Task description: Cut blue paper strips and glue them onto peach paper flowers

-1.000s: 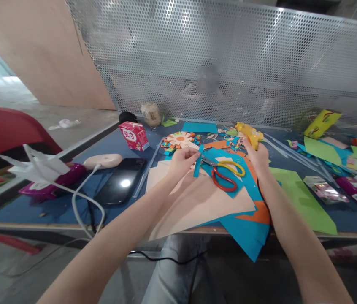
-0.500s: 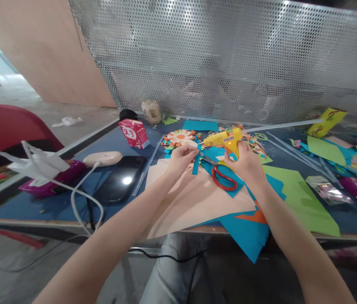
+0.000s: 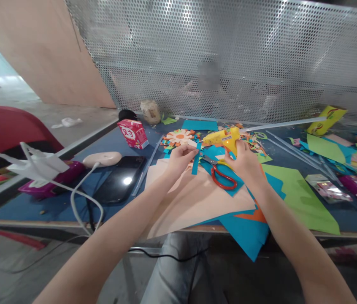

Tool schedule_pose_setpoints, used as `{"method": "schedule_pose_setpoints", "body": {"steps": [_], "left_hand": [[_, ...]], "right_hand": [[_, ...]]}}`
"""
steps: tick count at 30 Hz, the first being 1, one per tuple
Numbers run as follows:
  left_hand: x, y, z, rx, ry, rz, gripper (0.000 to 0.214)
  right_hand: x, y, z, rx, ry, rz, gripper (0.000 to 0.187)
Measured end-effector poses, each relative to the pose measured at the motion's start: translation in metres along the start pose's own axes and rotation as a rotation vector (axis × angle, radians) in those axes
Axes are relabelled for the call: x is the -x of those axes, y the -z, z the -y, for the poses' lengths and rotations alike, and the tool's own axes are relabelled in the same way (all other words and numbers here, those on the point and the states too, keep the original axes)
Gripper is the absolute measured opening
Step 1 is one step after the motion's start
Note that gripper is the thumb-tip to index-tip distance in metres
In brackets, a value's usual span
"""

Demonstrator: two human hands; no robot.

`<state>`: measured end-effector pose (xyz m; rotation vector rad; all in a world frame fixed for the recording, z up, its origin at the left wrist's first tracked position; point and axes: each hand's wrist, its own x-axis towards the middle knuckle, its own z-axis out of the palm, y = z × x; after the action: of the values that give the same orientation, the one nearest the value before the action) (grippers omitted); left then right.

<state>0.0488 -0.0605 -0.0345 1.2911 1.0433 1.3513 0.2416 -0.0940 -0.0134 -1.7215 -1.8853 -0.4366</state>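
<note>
My left hand [image 3: 181, 158] is closed in a pinch at the edge of a narrow blue paper strip [image 3: 196, 162], and a small pale paper piece [image 3: 192, 144] shows by its fingertips. Wrapped round the handle of a yellow glue gun [image 3: 221, 138] is my right hand [image 3: 244, 160]. The gun's nozzle points left, close to the top of the strip; whether they touch I cannot tell. Below the gun, red-handled scissors [image 3: 224, 179] lie on blue paper over a large peach paper sheet [image 3: 194, 202]. A peach and orange paper flower [image 3: 180, 137] lies just beyond my left hand.
A black phone [image 3: 120, 179], a white charging cable, a purple power strip [image 3: 44, 183] and a pink box [image 3: 133, 134] occupy the left side. Green paper [image 3: 298, 194], clear glue sticks [image 3: 301, 154] and paper scraps lie at right. A perforated metal panel [image 3: 229, 55] stands behind.
The glue gun has shifted slightly left and its back end has tipped a little in my right hand. My left hand keeps its pinch on the blue strip in nearly the same place.
</note>
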Motion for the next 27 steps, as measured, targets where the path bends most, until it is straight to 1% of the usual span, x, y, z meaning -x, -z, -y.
{"method": "schedule_pose_setpoints", "body": {"steps": [8,13,20,24,27], "left_hand": [[-0.001,0.002,0.003,-0.033,-0.026,-0.001,0.026],[-0.003,0.001,0.003,-0.006,-0.02,-0.026,0.027],[-0.003,0.003,0.002,-0.037,-0.038,-0.03,0.029],[-0.003,0.002,0.002,-0.008,-0.031,-0.04,0.03],[-0.003,0.001,0.001,0.007,-0.016,-0.034,0.033]], "right_hand": [[-0.001,-0.003,-0.003,0.016,-0.002,-0.03,0.036],[-0.001,-0.007,-0.006,-0.005,0.01,-0.036,0.037],[-0.001,-0.007,-0.005,-0.012,0.015,-0.037,0.036],[-0.003,-0.007,-0.006,-0.063,-0.044,-0.033,0.037],[-0.008,-0.009,-0.011,-0.182,-0.165,0.017,0.041]]}}
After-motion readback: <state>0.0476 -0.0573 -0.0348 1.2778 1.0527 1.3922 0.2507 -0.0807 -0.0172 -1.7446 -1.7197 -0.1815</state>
